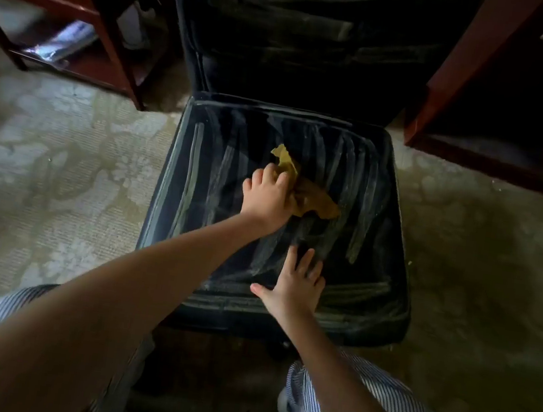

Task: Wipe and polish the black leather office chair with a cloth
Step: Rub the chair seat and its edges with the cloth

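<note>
Here, the left hand (266,198), at the centre of the frame, has its grip curled round one edge of the cloth (315,201) and presses it on the seat (382,220) of the black chair (212,70). The fingers are bent over the bunched fabric and the knuckles face up. The right hand (294,285), just below centre, holds nothing: its grip is fully spread, with straight fingers and palm flat on the seat near the front edge and the thumb pointing to the left of the frame.

Counted: one cloth, one chair, two hands.

The cloth is yellow and crumpled. Its long axis runs on a diagonal from upper left to lower right, and most of it lies to the right of the left hand.

The chair stands with its backrest (302,37) at the top of the frame and the front edge of its seat toward the bottom. Pale streaks on the seat run mostly top to bottom; those on the backrest run sideways.

Two pieces of dark red wooden furniture flank the chair, one at upper left (91,12) and one at upper right (453,74). A pale patterned carpet (62,161) covers the floor.
</note>
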A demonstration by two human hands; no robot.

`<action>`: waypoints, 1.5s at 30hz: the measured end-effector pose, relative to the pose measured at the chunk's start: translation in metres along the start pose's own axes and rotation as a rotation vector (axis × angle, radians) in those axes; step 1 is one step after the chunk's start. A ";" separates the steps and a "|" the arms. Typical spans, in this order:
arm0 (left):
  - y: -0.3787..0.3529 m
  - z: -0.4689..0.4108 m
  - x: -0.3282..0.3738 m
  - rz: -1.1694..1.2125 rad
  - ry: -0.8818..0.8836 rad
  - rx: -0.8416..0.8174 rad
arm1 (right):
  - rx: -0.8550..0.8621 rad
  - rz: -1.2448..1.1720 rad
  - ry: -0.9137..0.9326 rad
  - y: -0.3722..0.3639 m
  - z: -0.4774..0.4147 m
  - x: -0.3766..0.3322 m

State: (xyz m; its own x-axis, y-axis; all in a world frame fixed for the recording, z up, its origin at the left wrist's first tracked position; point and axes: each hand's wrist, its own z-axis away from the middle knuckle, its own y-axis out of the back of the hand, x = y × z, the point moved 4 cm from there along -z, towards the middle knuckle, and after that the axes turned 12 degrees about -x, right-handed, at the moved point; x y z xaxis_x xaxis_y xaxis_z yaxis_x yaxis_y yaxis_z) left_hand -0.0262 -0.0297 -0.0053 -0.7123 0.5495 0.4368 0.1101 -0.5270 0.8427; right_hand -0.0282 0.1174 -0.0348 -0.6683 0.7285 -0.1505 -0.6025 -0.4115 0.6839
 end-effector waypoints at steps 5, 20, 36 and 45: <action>-0.012 -0.033 0.000 -0.215 0.014 -0.134 | 0.043 0.033 0.015 -0.004 -0.010 0.004; -0.003 -0.030 -0.002 0.131 0.038 0.044 | 0.047 0.088 0.032 0.008 -0.030 0.040; 0.025 0.115 -0.136 1.635 0.235 -0.086 | 0.044 0.115 0.351 0.005 -0.004 -0.046; -0.006 0.154 -0.207 1.813 0.370 0.031 | -0.028 0.277 0.289 -0.019 -0.017 -0.065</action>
State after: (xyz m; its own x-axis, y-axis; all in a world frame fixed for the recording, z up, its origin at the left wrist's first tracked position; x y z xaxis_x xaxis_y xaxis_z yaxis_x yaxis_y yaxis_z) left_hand 0.2271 -0.0411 -0.0520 0.1818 -0.7614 0.6223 0.8272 -0.2237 -0.5154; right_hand 0.0190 0.0684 -0.0498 -0.9000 0.4054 -0.1601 -0.3909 -0.5883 0.7079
